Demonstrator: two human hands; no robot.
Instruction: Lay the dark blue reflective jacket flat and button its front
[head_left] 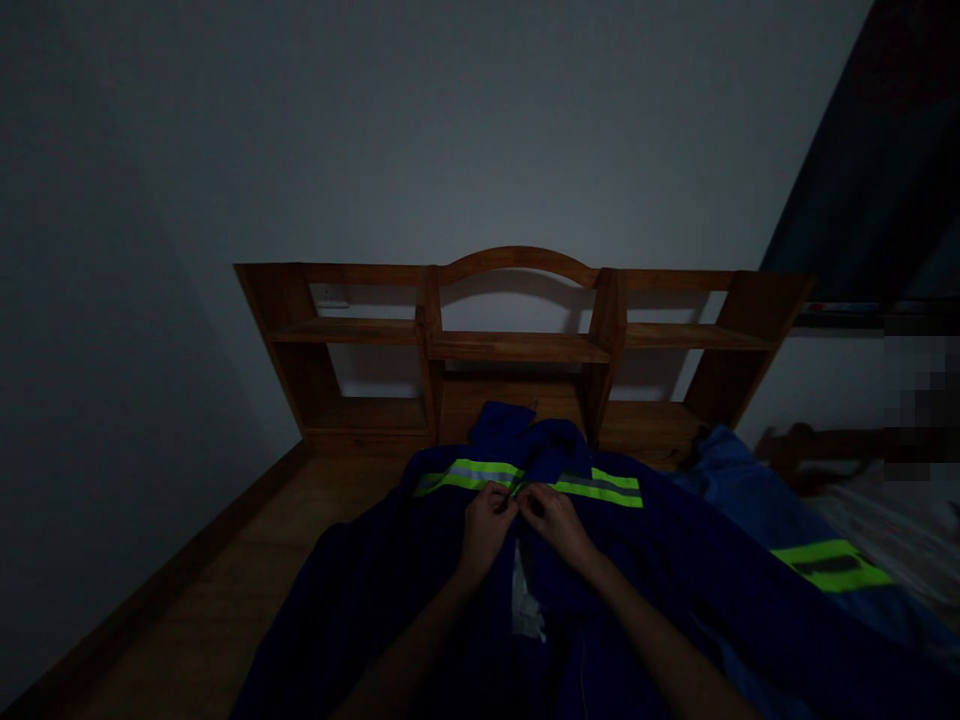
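Observation:
A dark blue work jacket (409,575) lies spread out in front of me, collar pointing away. Yellow-green reflective strips (604,487) with grey bands cross its chest. At the centre front, level with the strips, my left hand (486,525) pinches the edge of the jacket's front opening. Close beside it, my right hand (556,522) is closed on the opposite edge, fingertips nearly touching the left ones. Whatever small fastener may lie between the fingertips is hidden. Below the hands, a whitish patch (528,605) shows in the gap of the opening.
Beyond the collar stands a wooden shelf unit (517,347) against the pale wall (465,130). The jacket rests on a wooden surface (247,560). At the right lies a lighter blue garment (750,490) with a yellow-green strip. A dark curtain (892,170) hangs at upper right. The room is dim.

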